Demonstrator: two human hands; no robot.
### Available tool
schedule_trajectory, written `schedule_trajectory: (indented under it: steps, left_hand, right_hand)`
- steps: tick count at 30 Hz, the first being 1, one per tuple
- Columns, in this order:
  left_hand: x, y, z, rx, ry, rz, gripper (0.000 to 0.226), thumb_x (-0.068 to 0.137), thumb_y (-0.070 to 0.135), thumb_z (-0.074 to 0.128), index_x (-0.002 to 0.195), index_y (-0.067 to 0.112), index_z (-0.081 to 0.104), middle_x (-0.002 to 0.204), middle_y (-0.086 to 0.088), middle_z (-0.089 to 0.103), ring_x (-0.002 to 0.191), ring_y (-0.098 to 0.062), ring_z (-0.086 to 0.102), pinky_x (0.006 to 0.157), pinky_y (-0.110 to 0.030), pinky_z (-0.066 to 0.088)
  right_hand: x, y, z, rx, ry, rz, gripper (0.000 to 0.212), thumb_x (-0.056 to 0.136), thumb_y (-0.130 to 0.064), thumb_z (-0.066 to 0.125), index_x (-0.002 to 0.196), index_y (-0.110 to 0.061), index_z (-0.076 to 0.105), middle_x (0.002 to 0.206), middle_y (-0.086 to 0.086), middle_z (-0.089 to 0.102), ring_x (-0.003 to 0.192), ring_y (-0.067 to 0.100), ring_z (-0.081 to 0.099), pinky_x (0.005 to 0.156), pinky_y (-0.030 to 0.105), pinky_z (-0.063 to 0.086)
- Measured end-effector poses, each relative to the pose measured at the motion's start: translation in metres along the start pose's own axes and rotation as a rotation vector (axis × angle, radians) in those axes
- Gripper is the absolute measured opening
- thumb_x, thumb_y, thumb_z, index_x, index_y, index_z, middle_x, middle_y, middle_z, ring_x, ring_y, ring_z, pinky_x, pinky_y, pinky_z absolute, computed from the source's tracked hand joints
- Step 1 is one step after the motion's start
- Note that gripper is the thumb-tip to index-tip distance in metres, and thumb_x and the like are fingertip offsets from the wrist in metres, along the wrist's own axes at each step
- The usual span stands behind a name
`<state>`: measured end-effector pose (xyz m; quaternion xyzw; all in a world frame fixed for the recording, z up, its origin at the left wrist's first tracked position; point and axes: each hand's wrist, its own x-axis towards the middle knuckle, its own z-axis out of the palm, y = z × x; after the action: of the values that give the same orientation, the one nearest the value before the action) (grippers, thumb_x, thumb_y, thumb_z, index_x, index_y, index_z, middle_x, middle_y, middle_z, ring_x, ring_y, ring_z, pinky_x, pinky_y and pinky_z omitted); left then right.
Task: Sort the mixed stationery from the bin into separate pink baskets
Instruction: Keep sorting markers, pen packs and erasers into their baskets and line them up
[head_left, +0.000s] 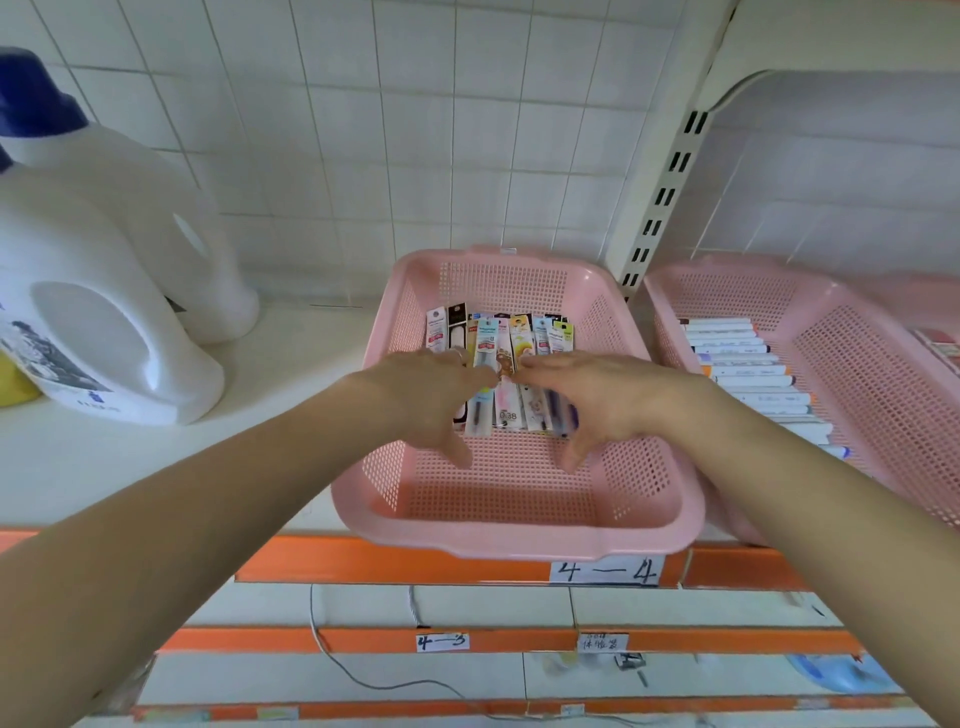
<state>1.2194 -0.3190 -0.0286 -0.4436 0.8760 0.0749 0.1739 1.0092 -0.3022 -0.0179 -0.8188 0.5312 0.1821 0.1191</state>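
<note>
Where a white shelf (291, 364) runs along a wall of white tiles (415, 130), the central pink basket (509, 538) sits at the shelf's front edge, its near rim overhanging an orange edge strip (389, 564). A handwritten label (605, 571) reading "4—4" is fixed to the strip just below the basket's right corner. Contents of the basket: a row of packaged pens (519, 332) in printed sleeves, lying side by side across the far half of the mesh floor; the near half of the floor shows bare. To the basket's right, past a slotted white upright (660, 208), stands a second pink basket (883, 364) holding a row of markers (743, 358) with white barrels. To its left, well apart, stand white detergent jugs (104, 312), one with a blue cap. Below it, lower shelves (467, 639) with orange strips and a thin grey cable (332, 654). Left hand (426, 395): inside the basket, palm down, fingers (478, 371) extended and laid on the packets, thumb spread toward the near rim; a ring shows on one finger. Right hand (613, 400): mirrored beside it, fingers (540, 364) flat on the packets, thumb splayed. The two sets of fingertips nearly meet over the middle of the row; neither hand curls round a packet.
</note>
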Motion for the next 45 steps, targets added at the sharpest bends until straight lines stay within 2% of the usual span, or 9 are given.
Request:
schedule_trajectory:
  steps: [5, 8, 10, 16, 22, 28, 35, 40, 45]
  left_hand:
    - [0.015, 0.0, 0.01, 0.002, 0.001, -0.025, 0.082, 0.088, 0.045, 0.071, 0.153, 0.028, 0.024, 0.151, -0.008, 0.037, 0.131, -0.032, 0.047, 0.098, -0.045, 0.047]
    - [0.021, -0.004, 0.009, -0.022, 0.036, -0.038, 0.075, 0.087, 0.039, 0.074, 0.147, 0.022, 0.033, 0.133, -0.007, 0.046, 0.12, -0.031, 0.052, 0.094, -0.049, 0.049]
    - [0.022, -0.005, 0.008, -0.019, 0.035, -0.054, 0.073, 0.086, 0.041, 0.074, 0.144, 0.018, 0.036, 0.132, -0.008, 0.046, 0.12, -0.03, 0.052, 0.092, -0.049, 0.05]
    - [0.021, -0.003, 0.013, -0.007, 0.003, -0.047, 0.093, 0.084, 0.056, 0.07, 0.155, 0.027, 0.019, 0.155, -0.007, 0.03, 0.135, -0.032, 0.042, 0.1, -0.049, 0.045]
    - [0.029, -0.002, 0.017, -0.015, 0.015, -0.09, 0.077, 0.095, 0.051, 0.057, 0.155, 0.024, 0.018, 0.158, -0.013, 0.023, 0.134, -0.039, 0.04, 0.104, -0.055, 0.043]
    - [0.028, -0.001, 0.017, -0.053, 0.026, -0.095, 0.081, 0.089, 0.055, 0.063, 0.152, 0.023, 0.024, 0.145, -0.01, 0.035, 0.126, -0.036, 0.046, 0.099, -0.053, 0.048]
    - [0.023, 0.005, 0.014, -0.002, 0.053, -0.127, 0.075, 0.089, 0.056, 0.062, 0.146, 0.021, 0.03, 0.139, -0.01, 0.04, 0.122, -0.034, 0.048, 0.094, -0.051, 0.05]
    - [0.019, 0.006, 0.014, 0.003, 0.089, -0.124, 0.076, 0.086, 0.063, 0.061, 0.144, 0.022, 0.033, 0.138, -0.009, 0.041, 0.12, -0.031, 0.05, 0.089, -0.048, 0.05]
    - [0.013, 0.011, 0.007, 0.008, 0.148, -0.18, 0.083, 0.083, 0.074, 0.052, 0.146, 0.023, 0.034, 0.142, -0.005, 0.043, 0.124, -0.029, 0.05, 0.092, -0.046, 0.05]
  right_hand:
    - [0.011, 0.001, 0.002, -0.116, -0.026, 0.038, 0.115, 0.071, -0.034, 0.085, 0.156, -0.038, 0.007, 0.164, -0.014, 0.003, 0.148, 0.018, 0.024, 0.11, 0.041, 0.039]
    - [0.018, 0.006, 0.002, -0.105, 0.005, 0.035, 0.112, 0.073, -0.027, 0.084, 0.156, -0.035, 0.009, 0.165, -0.011, 0.006, 0.147, 0.02, 0.025, 0.113, 0.038, 0.035]
    - [0.021, 0.007, 0.002, -0.106, 0.012, 0.021, 0.111, 0.075, -0.025, 0.083, 0.157, -0.034, 0.008, 0.165, -0.009, 0.006, 0.148, 0.021, 0.024, 0.114, 0.038, 0.032]
    - [0.021, 0.009, 0.007, -0.107, -0.015, -0.014, 0.116, 0.074, -0.032, 0.084, 0.157, -0.032, 0.003, 0.166, -0.002, -0.003, 0.152, 0.02, 0.005, 0.122, 0.037, 0.014]
    - [0.026, 0.012, 0.01, 0.027, 0.043, -0.031, 0.097, 0.084, -0.03, 0.077, 0.156, -0.034, 0.012, 0.165, -0.007, 0.009, 0.148, 0.022, 0.022, 0.117, 0.042, 0.029]
    - [0.02, 0.005, 0.012, 0.038, 0.062, -0.068, 0.088, 0.089, -0.036, 0.07, 0.157, -0.028, 0.015, 0.164, -0.004, 0.015, 0.146, 0.022, 0.026, 0.116, 0.038, 0.029]
    - [0.019, 0.005, 0.014, 0.03, 0.095, -0.044, 0.085, 0.089, -0.035, 0.07, 0.156, -0.026, 0.019, 0.161, -0.004, 0.023, 0.144, 0.023, 0.03, 0.113, 0.042, 0.036]
    - [0.013, 0.003, 0.013, -0.026, 0.124, -0.061, 0.085, 0.089, -0.05, 0.066, 0.156, -0.028, 0.018, 0.16, -0.005, 0.024, 0.142, 0.021, 0.032, 0.108, 0.043, 0.04]
    - [0.005, 0.014, 0.01, -0.021, 0.244, -0.082, 0.073, 0.094, -0.058, 0.049, 0.155, -0.03, 0.021, 0.163, -0.006, 0.02, 0.147, 0.021, 0.024, 0.115, 0.044, 0.031]
